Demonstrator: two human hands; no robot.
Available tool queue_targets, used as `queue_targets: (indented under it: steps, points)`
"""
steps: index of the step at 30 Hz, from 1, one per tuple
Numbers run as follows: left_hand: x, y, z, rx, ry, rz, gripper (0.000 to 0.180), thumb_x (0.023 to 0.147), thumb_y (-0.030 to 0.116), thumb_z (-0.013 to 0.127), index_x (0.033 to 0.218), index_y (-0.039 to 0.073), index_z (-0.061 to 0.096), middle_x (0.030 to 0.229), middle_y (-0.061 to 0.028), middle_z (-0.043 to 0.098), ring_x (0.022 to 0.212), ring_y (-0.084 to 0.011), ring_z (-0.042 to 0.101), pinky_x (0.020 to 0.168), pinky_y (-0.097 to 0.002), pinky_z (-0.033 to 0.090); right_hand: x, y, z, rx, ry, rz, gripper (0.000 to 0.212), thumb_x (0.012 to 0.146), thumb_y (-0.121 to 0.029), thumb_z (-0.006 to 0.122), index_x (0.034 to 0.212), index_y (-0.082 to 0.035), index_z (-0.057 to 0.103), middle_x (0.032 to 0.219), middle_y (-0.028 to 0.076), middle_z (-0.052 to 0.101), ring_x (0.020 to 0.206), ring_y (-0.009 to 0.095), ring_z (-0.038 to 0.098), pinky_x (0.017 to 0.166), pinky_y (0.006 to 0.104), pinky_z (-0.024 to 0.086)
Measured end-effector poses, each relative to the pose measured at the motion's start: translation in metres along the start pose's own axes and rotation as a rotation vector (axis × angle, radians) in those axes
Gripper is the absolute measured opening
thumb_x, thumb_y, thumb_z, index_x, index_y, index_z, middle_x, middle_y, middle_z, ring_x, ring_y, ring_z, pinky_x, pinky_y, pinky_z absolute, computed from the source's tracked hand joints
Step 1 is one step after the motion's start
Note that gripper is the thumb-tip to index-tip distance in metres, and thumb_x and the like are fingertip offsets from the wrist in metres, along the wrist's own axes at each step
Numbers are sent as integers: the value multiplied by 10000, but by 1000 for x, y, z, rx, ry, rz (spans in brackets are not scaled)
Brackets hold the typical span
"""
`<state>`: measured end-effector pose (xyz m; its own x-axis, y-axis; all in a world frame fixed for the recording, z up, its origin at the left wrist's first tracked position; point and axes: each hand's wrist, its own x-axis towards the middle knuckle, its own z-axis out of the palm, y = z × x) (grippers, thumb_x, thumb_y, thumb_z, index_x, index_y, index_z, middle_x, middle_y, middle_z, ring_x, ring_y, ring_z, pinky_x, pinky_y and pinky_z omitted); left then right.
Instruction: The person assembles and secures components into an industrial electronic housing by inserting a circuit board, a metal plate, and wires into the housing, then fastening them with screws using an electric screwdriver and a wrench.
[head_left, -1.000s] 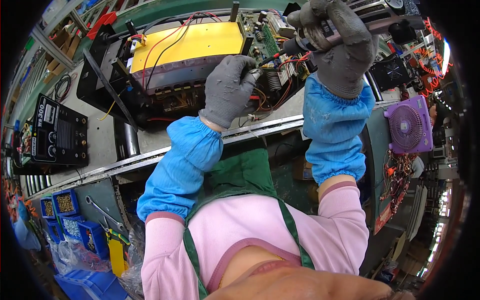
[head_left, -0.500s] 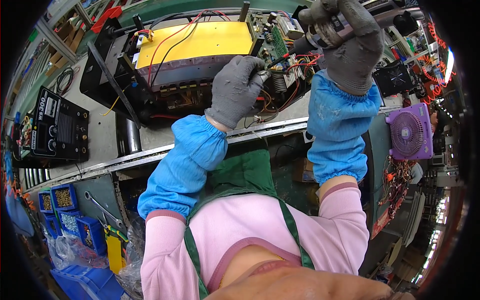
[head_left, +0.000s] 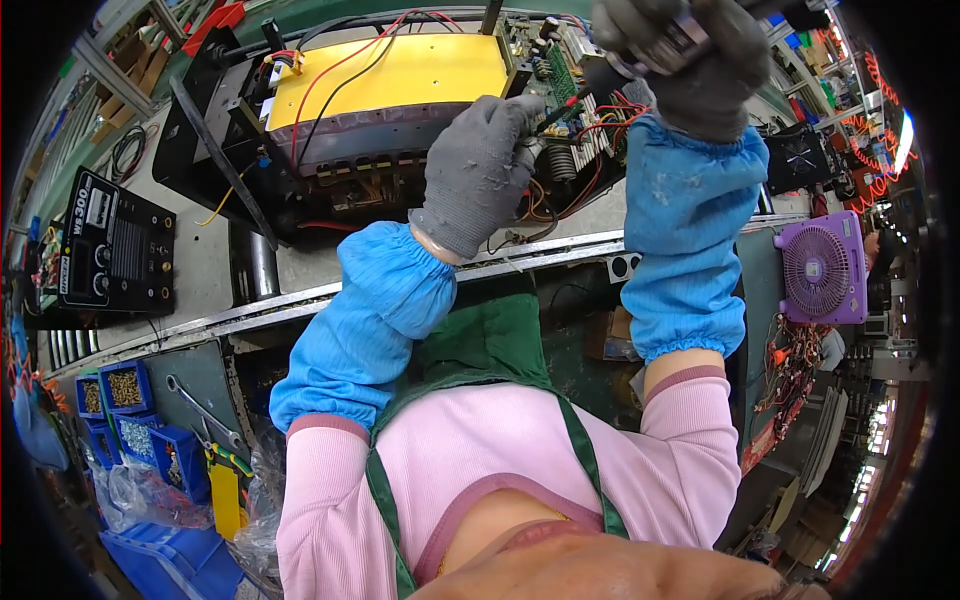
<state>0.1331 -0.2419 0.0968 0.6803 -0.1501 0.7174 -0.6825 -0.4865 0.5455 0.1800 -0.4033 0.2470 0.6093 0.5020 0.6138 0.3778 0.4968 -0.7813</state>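
The open machine chassis (head_left: 180, 150) sits on the workbench (head_left: 205, 270), a flat sheet (head_left: 430, 75) over its middle and a circuit board (head_left: 562, 78) in its right end. Left of it and nearer stands a control panel (head_left: 130, 245); well to the right is a box fan (head_left: 818, 268). Near left, parts bins (head_left: 197, 468) sit left of a combination wrench (head_left: 203, 408).

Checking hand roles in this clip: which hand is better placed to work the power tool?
Right, most likely: the right hand grips the power tool, whose front end points toward the left hand, bent over the open machine.
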Motion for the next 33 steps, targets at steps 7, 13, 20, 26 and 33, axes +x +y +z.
queue_targets:
  steps: [7,13,20,26,33]
  points:
    - [1,-4,4,-56,-24,21,387,771,70,705,1137,143,603,948,-104,593,858,-306,631,710,-404,529,2,1,22,-293,328,4,325,866,-350,619,888,-26,601,713,102,610,569,170,606,520,266,510]
    - [-3,-10,-1,-12,-8,12,376,779,92,709,1135,140,599,968,-107,600,864,-306,634,707,-406,529,-7,31,38,-447,358,87,372,898,-368,581,931,3,570,674,106,584,493,153,561,495,260,491]
    - [1,2,-8,-77,-22,-11,205,793,108,702,988,93,642,908,-114,625,819,-298,650,705,-394,525,-39,15,19,-403,148,95,368,924,-356,559,1087,-26,569,746,104,610,496,54,477,426,205,387]
    - [18,8,-6,181,-89,16,108,822,181,676,873,95,635,802,-100,616,718,-291,629,640,-392,504,-24,-44,0,-208,-137,-213,324,943,-297,492,1105,-19,535,790,75,532,609,129,496,570,338,472]
    - [18,6,0,190,-77,-46,113,848,185,648,896,84,626,810,-121,624,732,-313,633,656,-410,506,-40,-36,22,-636,426,-182,417,929,-428,534,835,-22,559,688,117,601,607,207,610,568,315,528]
